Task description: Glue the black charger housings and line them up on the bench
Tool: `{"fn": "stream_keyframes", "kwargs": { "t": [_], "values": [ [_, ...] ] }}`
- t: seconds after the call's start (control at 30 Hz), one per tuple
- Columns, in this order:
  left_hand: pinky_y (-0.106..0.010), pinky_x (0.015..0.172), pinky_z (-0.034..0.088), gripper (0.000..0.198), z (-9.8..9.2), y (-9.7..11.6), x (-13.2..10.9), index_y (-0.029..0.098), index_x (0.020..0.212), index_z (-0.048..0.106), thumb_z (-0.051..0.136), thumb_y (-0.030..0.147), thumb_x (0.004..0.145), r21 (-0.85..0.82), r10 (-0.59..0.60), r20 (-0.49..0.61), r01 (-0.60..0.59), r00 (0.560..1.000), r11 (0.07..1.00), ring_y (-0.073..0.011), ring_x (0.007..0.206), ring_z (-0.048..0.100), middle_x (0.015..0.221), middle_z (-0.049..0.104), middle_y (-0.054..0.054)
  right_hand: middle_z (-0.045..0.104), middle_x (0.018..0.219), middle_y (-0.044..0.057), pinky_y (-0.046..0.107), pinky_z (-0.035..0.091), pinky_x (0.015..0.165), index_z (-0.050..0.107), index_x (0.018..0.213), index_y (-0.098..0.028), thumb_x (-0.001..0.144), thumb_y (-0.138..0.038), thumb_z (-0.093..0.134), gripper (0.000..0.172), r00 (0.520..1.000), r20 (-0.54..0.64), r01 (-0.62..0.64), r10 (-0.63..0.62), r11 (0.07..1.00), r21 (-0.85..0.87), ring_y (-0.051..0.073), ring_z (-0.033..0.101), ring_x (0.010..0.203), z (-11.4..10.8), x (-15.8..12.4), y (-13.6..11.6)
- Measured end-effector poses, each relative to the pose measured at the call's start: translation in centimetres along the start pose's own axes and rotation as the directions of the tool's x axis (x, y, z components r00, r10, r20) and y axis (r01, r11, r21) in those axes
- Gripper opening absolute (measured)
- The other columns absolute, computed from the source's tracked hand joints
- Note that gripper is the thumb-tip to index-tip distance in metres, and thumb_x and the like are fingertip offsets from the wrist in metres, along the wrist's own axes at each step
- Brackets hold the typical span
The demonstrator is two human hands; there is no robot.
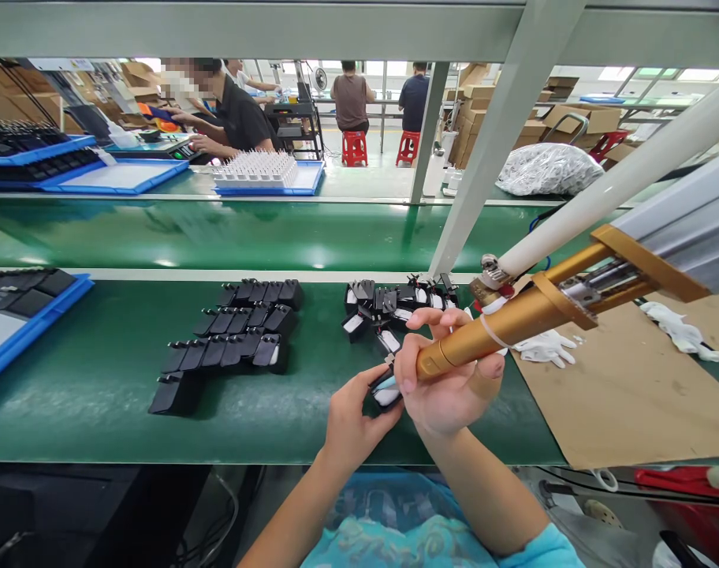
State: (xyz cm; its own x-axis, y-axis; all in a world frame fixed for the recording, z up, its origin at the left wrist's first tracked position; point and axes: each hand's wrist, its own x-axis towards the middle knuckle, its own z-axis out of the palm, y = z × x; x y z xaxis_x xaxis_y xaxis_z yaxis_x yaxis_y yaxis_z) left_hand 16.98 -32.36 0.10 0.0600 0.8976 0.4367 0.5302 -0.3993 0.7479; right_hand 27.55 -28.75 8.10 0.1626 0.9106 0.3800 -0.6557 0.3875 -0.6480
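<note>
My left hand (pixel 358 420) has its fingers closed around a small black plastic case (pixel 385 394) with a white part inside, held low over the green mat. My right hand (pixel 448 390) grips the front of a gold-coloured power screwdriver (pixel 489 335), which slants down from the upper right. The tool's tip is hidden behind my right fingers, right by the case. Just beyond my hands lies a loose cluster of similar cases (pixel 389 298) with white parts showing. Left of them, several black cases (pixel 229 347) stand in slanting rows.
A blue-edged tray (pixel 46 319) of black parts sits at the left. To the right, white gloves (pixel 545 347) lie on brown cardboard (pixel 608 410). A grey slanted post (pixel 495 118) rises behind the bench. Across it, a person in black (pixel 241 110) works near a white rack (pixel 258 170).
</note>
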Motion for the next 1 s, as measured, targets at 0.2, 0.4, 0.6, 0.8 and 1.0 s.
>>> {"fn": "stream_keyframes", "kwargs": {
  "t": [0.2, 0.4, 0.6, 0.8, 1.0],
  "values": [
    [-0.029, 0.077, 0.053, 0.031, -0.8, -1.5, -0.2, 0.021, 0.109, 0.059, 0.066, 0.029, 0.079, 0.071, -0.077, 0.124, 0.068, 0.989, 0.995, -0.0191, 0.088, 0.067, 0.099, 0.070, -0.005, 0.058, 0.091, 0.000, 0.024, 0.029, 0.028, 0.053, 0.107, -0.030, 0.080, -0.068, 0.034, 0.051, 0.999, -0.048, -0.005, 0.006, 1.000, 0.017, 0.006, 0.044, 0.032, -0.1, 0.3, 0.1],
    [-0.035, 0.086, 0.051, 0.031, -2.5, -4.4, -0.8, 0.023, 0.110, 0.061, 0.065, 0.027, 0.080, 0.156, -0.138, 0.246, 0.101, 0.959, 0.982, -0.0210, 0.101, 0.062, 0.108, 0.065, -0.006, 0.057, 0.090, 0.000, 0.023, 0.025, 0.028, 0.053, 0.106, -0.029, 0.079, -0.066, 0.038, 0.049, 0.997, -0.076, 0.002, -0.001, 1.000, 0.015, 0.006, 0.045, 0.032, -1.1, 0.9, -0.1],
    [-0.042, 0.100, 0.045, 0.048, -3.1, -4.5, 0.4, 0.024, 0.128, 0.051, 0.063, 0.031, 0.082, 0.086, -0.172, 0.289, 0.153, 0.942, 0.984, -0.0241, 0.118, 0.056, 0.125, 0.062, -0.009, 0.057, 0.089, 0.000, 0.023, 0.027, 0.027, 0.054, 0.105, -0.029, 0.079, -0.065, 0.038, 0.047, 0.995, -0.102, 0.009, -0.011, 1.000, -0.025, 0.006, 0.043, 0.032, -2.0, 1.4, 0.0],
    [-0.032, 0.086, 0.051, 0.035, -1.8, -4.5, 1.5, 0.024, 0.121, 0.054, 0.043, 0.015, 0.088, -0.054, -0.115, 0.403, 0.150, 0.908, 0.987, -0.0161, 0.093, 0.065, 0.105, 0.070, -0.004, 0.057, 0.090, 0.000, 0.022, 0.027, 0.028, 0.054, 0.106, -0.029, 0.080, -0.065, 0.038, 0.047, 0.996, -0.084, 0.006, -0.008, 1.000, -0.022, 0.006, 0.044, 0.032, -2.4, 1.4, 0.1],
    [-0.040, 0.092, 0.047, 0.041, -3.7, -3.8, 1.4, 0.024, 0.130, 0.050, 0.049, 0.019, 0.089, 0.107, 0.069, 0.444, -0.130, 0.893, 0.986, -0.0223, 0.105, 0.055, 0.118, 0.063, -0.008, 0.058, 0.088, 0.000, 0.023, 0.027, 0.028, 0.055, 0.105, -0.028, 0.081, -0.064, 0.038, 0.046, 0.995, -0.098, 0.013, -0.015, 1.000, -0.022, 0.006, 0.044, 0.032, -3.0, 1.4, -0.2]
  ]
}}
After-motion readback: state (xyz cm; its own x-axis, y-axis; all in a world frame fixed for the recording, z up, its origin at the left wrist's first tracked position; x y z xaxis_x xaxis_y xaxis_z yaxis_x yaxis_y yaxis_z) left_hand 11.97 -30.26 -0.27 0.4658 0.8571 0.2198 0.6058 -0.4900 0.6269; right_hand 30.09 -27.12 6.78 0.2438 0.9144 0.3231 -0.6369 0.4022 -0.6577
